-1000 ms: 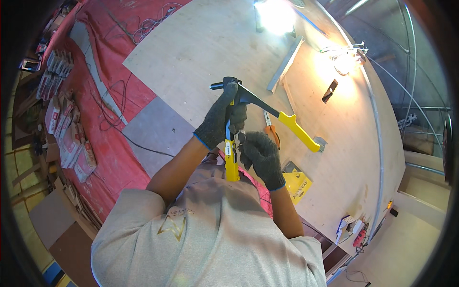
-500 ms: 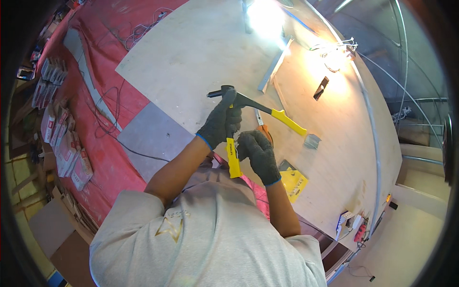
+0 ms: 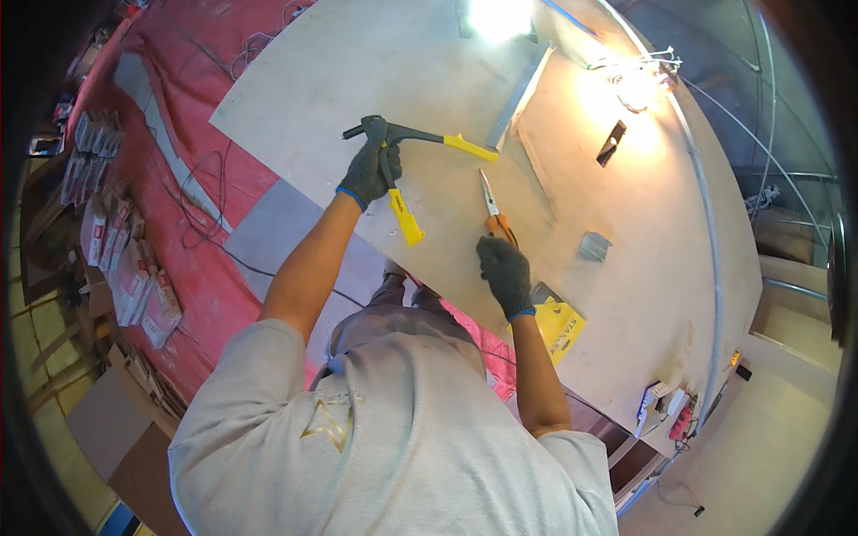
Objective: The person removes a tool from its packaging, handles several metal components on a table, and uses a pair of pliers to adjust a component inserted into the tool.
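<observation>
My left hand, in a dark glove with a blue cuff, grips a hand riveter around its black head. The riveter's two yellow-ended handles are spread wide; one points right, the other down toward me. My gloved right hand is curled closed above the board; whatever its fingers hold, if anything, is hidden. Just beyond its fingers lies a pair of orange-handled snips, pointed metal blades away from me. A small grey metal piece lies to the right of that hand, and a yellow package card is beside its wrist.
Under the tools is a large pale board with a rectangular cutout. A metal channel lies on it near a bright lamp. Stacked packages rest on red sheeting at left. A cable crosses the grey panel.
My left hand has moved away and left with the riveter, whose handles are spread wider. My right hand has come off the riveter and moved right, close to the snips.
</observation>
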### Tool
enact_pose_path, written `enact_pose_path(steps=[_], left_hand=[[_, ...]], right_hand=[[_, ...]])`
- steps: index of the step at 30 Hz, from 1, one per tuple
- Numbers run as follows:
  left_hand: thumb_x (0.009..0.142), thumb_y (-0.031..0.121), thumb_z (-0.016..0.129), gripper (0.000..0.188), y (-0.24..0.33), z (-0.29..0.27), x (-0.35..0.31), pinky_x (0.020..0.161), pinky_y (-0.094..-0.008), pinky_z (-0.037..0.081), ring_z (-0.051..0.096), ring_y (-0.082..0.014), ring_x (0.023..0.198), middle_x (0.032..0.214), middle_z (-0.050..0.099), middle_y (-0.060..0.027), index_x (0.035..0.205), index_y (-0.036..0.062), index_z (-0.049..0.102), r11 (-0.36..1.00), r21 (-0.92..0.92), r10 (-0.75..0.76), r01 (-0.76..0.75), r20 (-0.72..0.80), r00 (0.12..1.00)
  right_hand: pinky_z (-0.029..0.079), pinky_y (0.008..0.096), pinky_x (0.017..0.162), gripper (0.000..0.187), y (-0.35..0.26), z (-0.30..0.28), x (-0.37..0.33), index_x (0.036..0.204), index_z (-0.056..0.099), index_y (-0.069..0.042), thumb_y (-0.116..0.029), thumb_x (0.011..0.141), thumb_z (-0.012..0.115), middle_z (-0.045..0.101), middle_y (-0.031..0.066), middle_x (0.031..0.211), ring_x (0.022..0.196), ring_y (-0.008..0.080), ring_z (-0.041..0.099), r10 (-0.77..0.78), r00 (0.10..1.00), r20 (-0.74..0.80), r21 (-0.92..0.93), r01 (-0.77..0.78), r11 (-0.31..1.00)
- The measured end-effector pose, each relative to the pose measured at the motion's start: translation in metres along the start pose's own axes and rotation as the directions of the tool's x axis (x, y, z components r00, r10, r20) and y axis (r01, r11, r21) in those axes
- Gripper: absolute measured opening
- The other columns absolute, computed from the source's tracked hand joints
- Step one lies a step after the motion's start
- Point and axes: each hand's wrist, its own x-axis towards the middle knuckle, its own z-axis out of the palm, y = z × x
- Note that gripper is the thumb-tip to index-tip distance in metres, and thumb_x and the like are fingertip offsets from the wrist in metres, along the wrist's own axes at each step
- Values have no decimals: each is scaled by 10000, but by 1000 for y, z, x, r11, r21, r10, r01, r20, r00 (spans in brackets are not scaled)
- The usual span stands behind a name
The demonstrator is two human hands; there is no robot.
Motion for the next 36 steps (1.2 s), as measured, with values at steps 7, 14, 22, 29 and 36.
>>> enact_pose_path(steps=[7,14,22,29,36], left_hand=[[937,469,634,354,28,-52,8,493,-294,473,517,-116,539,689,543,3,941,116,600,999,-20,29,-30,-34,999],[939,410,648,325,45,-16,-10,617,-376,583,639,-181,652,785,627,-50,978,88,631,873,486,12,39,-102,995],[899,414,626,395,43,-8,-63,776,-449,525,669,-356,843,864,696,-155,985,34,693,-135,977,404,-165,206,891],[805,282,698,494,-46,35,-67,983,-430,444,560,-314,1181,1290,602,-150,1258,100,625,-584,664,71,-468,616,785],[792,225,671,242,-48,23,-32,850,-423,473,601,-303,977,1024,621,-129,1002,104,669,-538,623,-63,-569,643,763]], right_hand=[[511,461,822,385,-39,65,26,1196,620,-93,-273,862,680,608,169,1134,1005,360,626,-430,902,-31,-377,388,841],[517,472,836,332,-67,64,76,1104,653,-53,-255,845,698,611,196,1104,997,390,636,-343,920,191,-553,390,736],[522,421,822,258,-35,57,98,960,679,-32,-239,814,730,635,159,1019,893,332,643,-615,738,277,-532,651,542],[520,372,806,318,-5,47,58,1081,666,-25,-195,827,754,653,134,958,884,264,647,-406,912,-47,-194,391,900],[531,338,790,352,17,50,44,1149,655,-11,-168,846,738,644,104,982,870,196,646,-355,928,-114,-147,338,930]])
